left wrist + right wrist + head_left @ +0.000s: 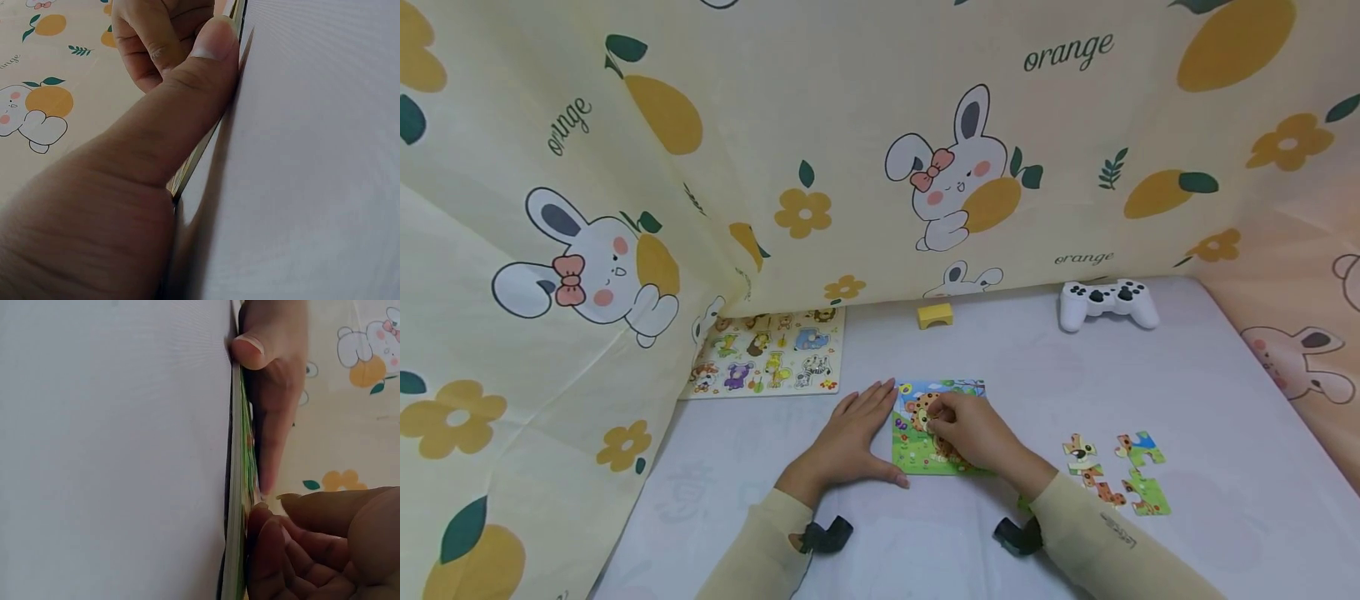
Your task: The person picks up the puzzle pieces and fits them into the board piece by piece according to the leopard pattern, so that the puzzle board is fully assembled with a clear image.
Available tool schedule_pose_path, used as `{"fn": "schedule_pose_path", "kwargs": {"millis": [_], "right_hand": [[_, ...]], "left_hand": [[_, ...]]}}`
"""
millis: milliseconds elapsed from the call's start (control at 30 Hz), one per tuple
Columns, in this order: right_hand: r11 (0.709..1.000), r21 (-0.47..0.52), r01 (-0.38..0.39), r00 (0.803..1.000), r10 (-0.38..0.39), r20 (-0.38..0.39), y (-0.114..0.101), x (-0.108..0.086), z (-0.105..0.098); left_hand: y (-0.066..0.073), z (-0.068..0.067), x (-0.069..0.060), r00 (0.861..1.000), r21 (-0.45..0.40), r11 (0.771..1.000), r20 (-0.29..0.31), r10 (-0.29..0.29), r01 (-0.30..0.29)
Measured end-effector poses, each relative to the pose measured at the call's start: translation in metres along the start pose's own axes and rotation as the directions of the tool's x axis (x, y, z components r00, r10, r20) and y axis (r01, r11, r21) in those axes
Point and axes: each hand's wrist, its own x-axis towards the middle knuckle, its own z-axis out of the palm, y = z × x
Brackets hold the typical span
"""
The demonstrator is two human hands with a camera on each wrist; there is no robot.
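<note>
Printed cloth (820, 108) covers the left of the frame and runs across the top to the right edge, bearing rabbits, oranges and flowers. At left of centre, against the foot of the cloth, lies an animal board (785, 372) with rows of small coloured figures.

The left hand (853, 437) rests at the left edge of the puzzle, just left of the frame's lower centre. Its fingers are straight, pointing up along that edge, with the thumb stretched toward the near left corner. A black wrist camera (827, 535) sits below it, at the left sleeve.

The puzzle (913, 454) lies flat on the tabletop (730, 483) in the lower centre, showing a spotted animal on green grass under blue sky. Above it, near the cloth, stands a yellow block (935, 316) with an arched cutout.

The right hand (976, 429) is over the right part of the puzzle, its fingers curled in at the spotted animal; I cannot tell whether they pinch a piece. A second black camera (1018, 536) is at that sleeve.

Farther right, in the lower right, four loose puzzle pieces (1146, 492) lie close together. Above them, at upper right of the tabletop, is a white game controller (1108, 306).
</note>
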Motion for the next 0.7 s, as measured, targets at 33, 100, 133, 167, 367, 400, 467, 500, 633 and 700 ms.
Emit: {"fn": "schedule_pose_path", "kwargs": {"millis": [33, 100, 133, 167, 367, 400, 467, 500, 633, 700], "right_hand": [[1.000, 0.003, 0.001, 1.000, -0.001, 0.002, 0.000, -0.001, -0.001], [1.000, 0.024, 0.005, 1.000, -0.005, 0.007, 0.000, -0.002, -0.005], [0.999, 0.039, 0.012, 1.000, -0.012, 0.011, 0.001, -0.003, -0.007], [0.998, 0.054, 0.019, 1.000, -0.019, 0.015, 0.002, -0.004, -0.009], [0.977, 0.194, 0.086, 0.994, -0.096, 0.042, 0.009, -0.011, -0.029], [0.971, 0.220, 0.095, 0.993, -0.108, 0.048, 0.011, -0.013, -0.034], [0.956, 0.273, 0.112, 0.989, -0.133, 0.059, 0.014, -0.017, -0.042], [0.947, 0.298, 0.121, 0.987, -0.146, 0.062, 0.016, -0.020, -0.047], [0.927, 0.340, 0.157, 0.982, -0.182, 0.045, 0.024, -0.030, -0.065], [0.921, 0.348, 0.176, 0.980, -0.197, 0.028, 0.029, -0.035, -0.074]], "left_hand": [[0.000, 0.000, 0.000, 1.000, 0.001, 1.000, 0.003, -0.002, 0.002], [0.001, -0.001, 0.000, 1.000, 0.000, 1.000, 0.006, -0.005, 0.005], [0.001, -0.001, 0.000, 1.000, -0.001, 1.000, 0.008, -0.005, 0.005], [0.001, -0.001, 0.000, 1.000, 0.000, 1.000, 0.008, -0.005, 0.005], [0.001, -0.001, 0.000, 1.000, 0.000, 1.000, 0.000, 0.001, -0.001], [0.001, -0.001, 0.000, 1.000, -0.001, 1.000, 0.000, 0.000, 0.000], [0.001, -0.001, 0.000, 1.000, 0.001, 1.000, -0.001, 0.003, -0.003], [0.001, -0.001, 0.000, 1.000, 0.004, 1.000, 0.001, 0.001, -0.001], [0.002, -0.002, 0.000, 1.000, 0.015, 1.000, -0.002, 0.007, -0.007], [0.002, -0.001, 0.000, 1.000, 0.017, 1.000, -0.003, 0.008, -0.008]]}}
